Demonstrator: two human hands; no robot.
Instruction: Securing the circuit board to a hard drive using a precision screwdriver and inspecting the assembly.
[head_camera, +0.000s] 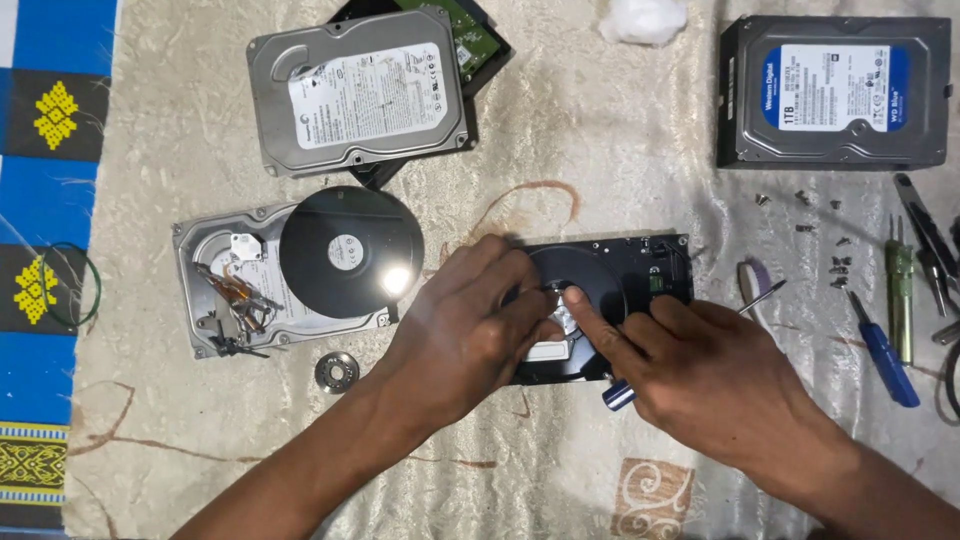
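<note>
pinching small silver part (562, 305) at open drive (640, 262) hub: left hand (455, 335), right hand (700, 375), grip narrow.

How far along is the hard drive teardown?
Done: the opened silver drive lies with platter exposed; loose screws sit by the screwdrivers. In hand: left hand and right hand work the black drive's hub. Left: two closed drives.

beside me lie an opened drive (290, 275) with its platter bare, a closed silver drive (360, 92) — loose screws (835, 262), a blue screwdriver (885, 355).
</note>
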